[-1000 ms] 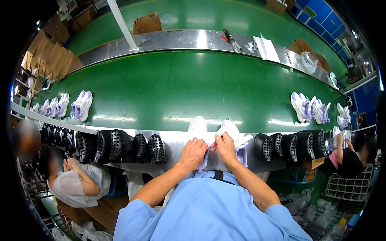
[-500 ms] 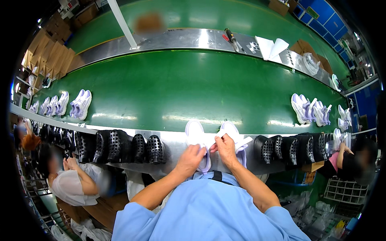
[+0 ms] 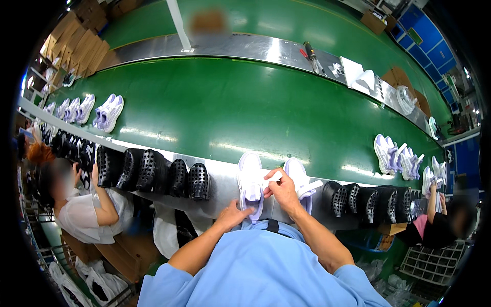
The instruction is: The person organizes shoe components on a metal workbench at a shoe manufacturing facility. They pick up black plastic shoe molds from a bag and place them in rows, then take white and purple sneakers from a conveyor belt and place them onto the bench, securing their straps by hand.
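A white and lilac sneaker (image 3: 249, 171) lies in front of me, toe pointing away. At its heel end my left hand (image 3: 233, 216) grips the side, with the thumb at the collar. My right hand (image 3: 284, 192) is closed beside this shoe and pinches a white strap (image 3: 273, 177) between thumb and fingers. Whether the strap is joined to the left sneaker is hard to see. Close on the right lies a matching sneaker (image 3: 296, 170), partly behind my right hand, and a loose white strap (image 3: 313, 189) sticks out from it.
Black perforated shoe-shaped forms (image 3: 153, 171) stand to my left, more (image 3: 359, 199) to my right, along the metal ledge (image 3: 222, 187). Beyond it runs a green belt (image 3: 204, 112) carrying sneakers (image 3: 108, 112) at both ends. Co-workers sit on either side.
My left hand has slid back from the shoe's middle to its heel end. My right hand still pinches the strap. The view has shifted, and the left co-worker's hands have risen toward black shoes.
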Available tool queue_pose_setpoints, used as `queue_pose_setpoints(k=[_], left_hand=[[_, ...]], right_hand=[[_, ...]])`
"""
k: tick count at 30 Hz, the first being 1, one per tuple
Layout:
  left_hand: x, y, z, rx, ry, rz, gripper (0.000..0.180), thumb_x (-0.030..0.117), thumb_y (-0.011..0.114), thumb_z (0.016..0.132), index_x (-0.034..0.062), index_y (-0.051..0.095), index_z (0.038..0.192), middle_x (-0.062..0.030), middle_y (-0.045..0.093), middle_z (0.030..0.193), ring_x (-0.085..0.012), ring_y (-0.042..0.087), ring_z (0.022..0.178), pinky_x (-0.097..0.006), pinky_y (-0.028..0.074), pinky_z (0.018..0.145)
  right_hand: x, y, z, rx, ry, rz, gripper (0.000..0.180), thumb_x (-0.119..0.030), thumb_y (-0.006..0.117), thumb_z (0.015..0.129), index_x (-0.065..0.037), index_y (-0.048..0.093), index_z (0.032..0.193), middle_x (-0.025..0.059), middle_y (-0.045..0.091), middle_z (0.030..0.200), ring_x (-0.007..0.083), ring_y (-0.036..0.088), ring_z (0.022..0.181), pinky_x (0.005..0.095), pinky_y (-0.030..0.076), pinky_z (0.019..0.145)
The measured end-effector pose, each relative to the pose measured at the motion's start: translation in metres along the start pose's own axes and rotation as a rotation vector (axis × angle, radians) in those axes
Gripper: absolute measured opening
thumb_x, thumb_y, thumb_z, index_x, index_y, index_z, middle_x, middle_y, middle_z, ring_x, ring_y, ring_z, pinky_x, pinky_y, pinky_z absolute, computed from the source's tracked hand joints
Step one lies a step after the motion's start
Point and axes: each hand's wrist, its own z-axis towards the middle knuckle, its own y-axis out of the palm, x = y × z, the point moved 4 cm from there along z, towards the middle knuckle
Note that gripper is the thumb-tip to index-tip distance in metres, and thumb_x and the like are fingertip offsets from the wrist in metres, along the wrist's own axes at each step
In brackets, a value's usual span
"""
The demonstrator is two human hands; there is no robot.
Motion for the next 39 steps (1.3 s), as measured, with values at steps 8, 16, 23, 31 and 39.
queue_pose_setpoints(k=[8, 16, 23, 31, 39], left_hand=[[-0.022, 0.033, 0.01, -0.124, -0.244, -0.874, 0.068, 0.002, 0.073, 0.075, -0.0034, 0.052, 0.14, -0.0163, 0.071, 0.113, -0.0231, 0.071, 0.094, -0.035, 0.057, 0.075], [0.011, -0.035, -0.046, 0.396, 0.083, -0.052, 0.082, 0.003, 0.074, 0.072, 0.003, 0.048, 0.15, -0.0261, 0.057, 0.13, -0.0405, 0.059, 0.121, -0.041, 0.05, 0.104], [0.064, -0.087, -0.106, 0.487, 0.508, 0.106, 0.075, 0.001, 0.071, 0.07, 0.0059, 0.056, 0.143, -0.0238, 0.05, 0.127, -0.0442, 0.056, 0.117, -0.045, 0.048, 0.104], [0.083, -0.095, -0.127, 0.445, 0.679, 0.247, 0.074, -0.004, 0.069, 0.068, 0.0055, 0.059, 0.14, -0.023, 0.05, 0.127, -0.0446, 0.056, 0.117, -0.046, 0.05, 0.103], [0.098, -0.104, -0.125, 0.394, 0.827, 0.336, 0.073, -0.008, 0.069, 0.066, 0.0057, 0.063, 0.138, -0.0239, 0.053, 0.126, -0.0443, 0.058, 0.116, -0.045, 0.051, 0.101]], right_hand=[[-0.03, 0.001, -0.012, -0.342, 0.088, -0.097, 0.02, -0.001, 0.069, 0.094, 0.0, 0.058, 0.11, 0.0121, 0.065, 0.117, 0.0196, 0.073, 0.085, 0.0324, 0.062, 0.073], [-0.091, 0.006, -0.053, -0.587, -0.336, -0.729, 0.023, -0.013, 0.083, 0.088, -0.003, 0.073, 0.105, 0.0062, 0.073, 0.094, 0.0187, 0.071, 0.086, 0.0319, 0.056, 0.073], [-0.104, 0.028, -0.072, -0.57, -0.183, -0.784, 0.02, -0.017, 0.077, 0.092, -0.001, 0.071, 0.103, 0.0141, 0.071, 0.089, 0.0293, 0.069, 0.079, 0.0389, 0.055, 0.072], [-0.114, 0.04, -0.085, -0.633, -0.285, -0.764, 0.02, -0.017, 0.076, 0.093, 0.0, 0.071, 0.1, 0.0144, 0.071, 0.083, 0.0246, 0.069, 0.075, 0.0359, 0.054, 0.07], [-0.106, 0.036, -0.086, -0.625, -0.108, -0.605, 0.019, -0.018, 0.076, 0.096, 0.001, 0.071, 0.098, 0.0069, 0.071, 0.076, 0.0146, 0.066, 0.068, 0.0308, 0.053, 0.063]])
